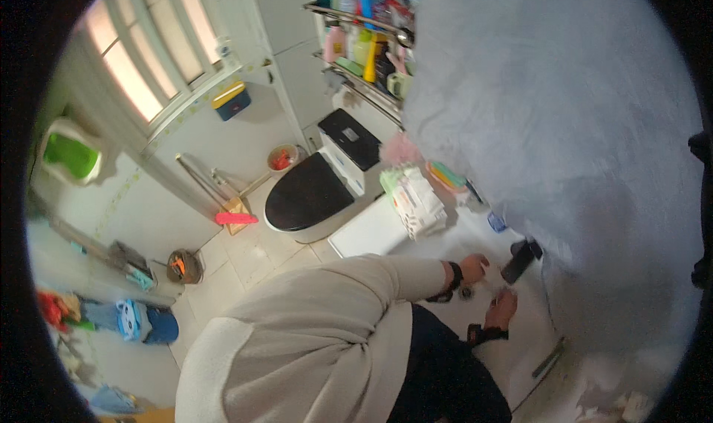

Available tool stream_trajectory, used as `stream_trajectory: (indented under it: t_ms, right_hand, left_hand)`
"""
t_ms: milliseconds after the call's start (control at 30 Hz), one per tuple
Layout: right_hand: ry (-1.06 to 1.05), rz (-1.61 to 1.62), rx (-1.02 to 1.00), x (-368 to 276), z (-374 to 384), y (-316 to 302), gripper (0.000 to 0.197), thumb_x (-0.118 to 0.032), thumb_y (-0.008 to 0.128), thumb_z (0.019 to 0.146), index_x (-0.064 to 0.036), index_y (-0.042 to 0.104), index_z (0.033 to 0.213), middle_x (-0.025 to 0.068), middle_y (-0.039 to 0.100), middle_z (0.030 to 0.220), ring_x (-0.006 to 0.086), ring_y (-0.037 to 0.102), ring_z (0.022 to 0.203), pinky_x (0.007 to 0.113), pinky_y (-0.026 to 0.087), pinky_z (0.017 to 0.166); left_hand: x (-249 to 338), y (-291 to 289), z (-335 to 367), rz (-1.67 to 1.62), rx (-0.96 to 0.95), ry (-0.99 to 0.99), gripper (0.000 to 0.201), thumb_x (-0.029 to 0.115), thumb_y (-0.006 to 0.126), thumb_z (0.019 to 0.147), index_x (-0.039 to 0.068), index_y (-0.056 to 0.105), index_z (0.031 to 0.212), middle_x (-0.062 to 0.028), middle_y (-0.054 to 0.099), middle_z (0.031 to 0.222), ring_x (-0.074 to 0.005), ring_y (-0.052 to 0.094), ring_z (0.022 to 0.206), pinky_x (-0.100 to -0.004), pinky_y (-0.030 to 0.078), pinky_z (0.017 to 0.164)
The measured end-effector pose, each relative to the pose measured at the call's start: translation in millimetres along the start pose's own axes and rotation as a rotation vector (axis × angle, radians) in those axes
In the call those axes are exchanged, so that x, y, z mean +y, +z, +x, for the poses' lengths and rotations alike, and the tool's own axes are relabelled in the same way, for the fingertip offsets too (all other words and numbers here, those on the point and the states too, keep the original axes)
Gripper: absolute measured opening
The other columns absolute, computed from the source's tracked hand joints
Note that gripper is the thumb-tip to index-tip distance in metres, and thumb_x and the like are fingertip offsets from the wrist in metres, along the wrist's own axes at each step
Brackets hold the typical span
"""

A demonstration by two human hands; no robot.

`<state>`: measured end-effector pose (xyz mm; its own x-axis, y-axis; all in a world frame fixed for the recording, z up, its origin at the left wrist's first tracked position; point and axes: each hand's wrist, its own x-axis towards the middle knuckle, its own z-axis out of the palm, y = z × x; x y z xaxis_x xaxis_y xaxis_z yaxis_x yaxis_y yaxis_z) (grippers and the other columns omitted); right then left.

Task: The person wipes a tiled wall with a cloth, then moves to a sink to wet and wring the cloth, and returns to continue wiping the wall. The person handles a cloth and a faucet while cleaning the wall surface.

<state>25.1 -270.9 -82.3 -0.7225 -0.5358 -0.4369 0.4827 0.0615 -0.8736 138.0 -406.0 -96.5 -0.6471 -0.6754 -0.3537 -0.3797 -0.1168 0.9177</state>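
Both of my hands are close together over a white tub (527, 334). My left hand (474, 268), with a black band at the wrist, has its fingers curled in at a small whitish thing (492, 277), too blurred to name. Just below it, my right hand (502, 308), also banded in black, is closed, its fingers at the lower side of the same whitish thing. What each hand grips is not clear. Beside the hands, a dark cylinder (520, 261) rests against the tub's far side. A small dark round piece (466, 293) shows between my wrists.
A white package (416, 202) and a pink mesh puff (399, 150) sit by the tub's rim. A grey curtain (579, 126) hangs at the right. Bottles fill a metal rack (364, 51). The black-lidded toilet (308, 193) stands left of the tub. A dark strip (548, 358) lies nearby.
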Motion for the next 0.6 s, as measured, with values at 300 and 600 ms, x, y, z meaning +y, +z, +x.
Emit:
stream_trajectory:
  t_ms: [300, 600]
  right_hand:
    - [-0.005, 0.516, -0.182, 0, 6, 5, 0.018, -0.009, 0.052, 0.092, -0.0031, 0.054, 0.109, 0.0106, 0.059, 0.105, 0.0247, 0.058, 0.1, 0.04, 0.048, 0.092]
    - [-0.024, -0.118, -0.447, -8, -14, 30, 0.029, -0.008, 0.059, 0.089, 0.001, 0.054, 0.116, 0.0075, 0.062, 0.107, 0.0183, 0.058, 0.095, 0.031, 0.046, 0.082]
  left_hand:
    - [4, -21, -1, 0.541, -0.238, 0.073, 0.023, 0.013, 0.06, 0.088, 0.001, 0.068, 0.106, -0.0137, 0.069, 0.102, -0.0275, 0.066, 0.094, -0.0385, 0.052, 0.084]
    - [24, -10, -7, -0.09, -0.182, 0.01, 0.038, 0.003, 0.061, 0.087, 0.0, 0.046, 0.122, -0.0124, 0.063, 0.107, -0.0201, 0.062, 0.096, -0.032, 0.053, 0.078]
